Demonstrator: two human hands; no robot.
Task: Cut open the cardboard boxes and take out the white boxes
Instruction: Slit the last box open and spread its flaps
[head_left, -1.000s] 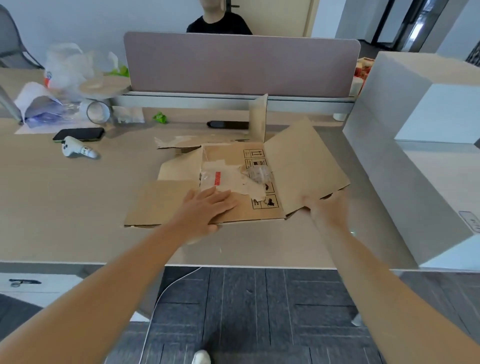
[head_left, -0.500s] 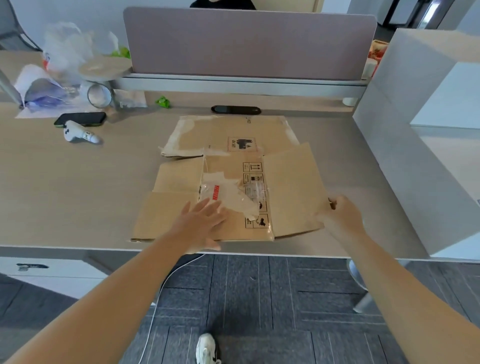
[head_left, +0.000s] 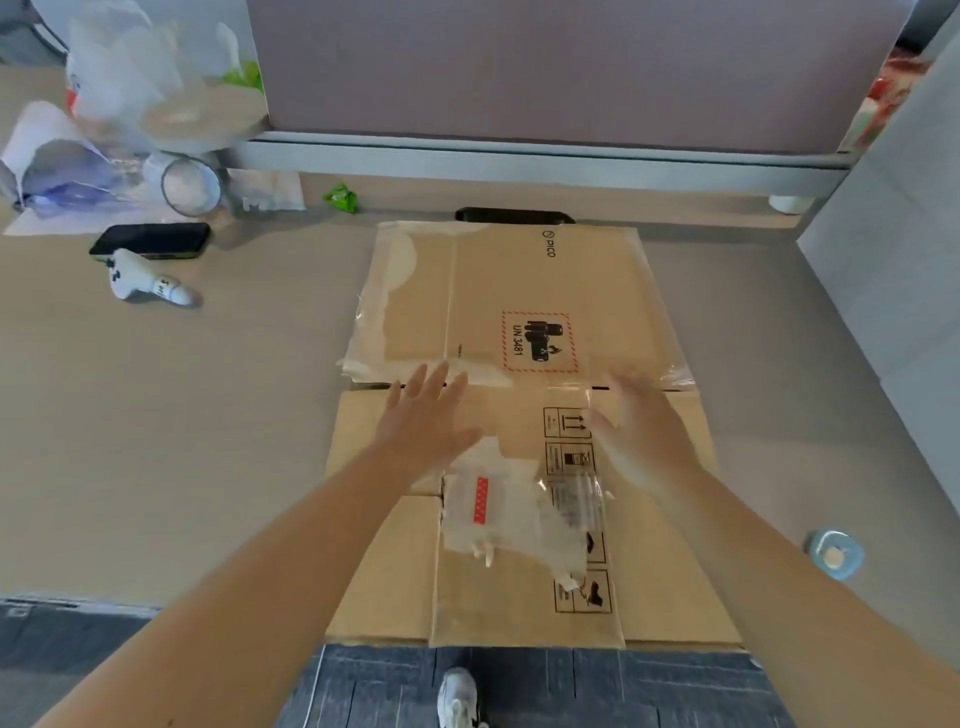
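Since flattened cardboard box (head_left: 519, 431) looks light, stiff: left hand (head_left: 426, 421), blurred right hand (head_left: 639, 431) spread flat on it, gripping nothing; take by side edges.

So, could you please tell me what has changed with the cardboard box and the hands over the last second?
The cardboard box now lies fully flat; its raised flaps have folded down. The right hand let go of the right flap edge and moved onto the middle, and the left hand slid forward, both open. The phone and white controller stayed put.
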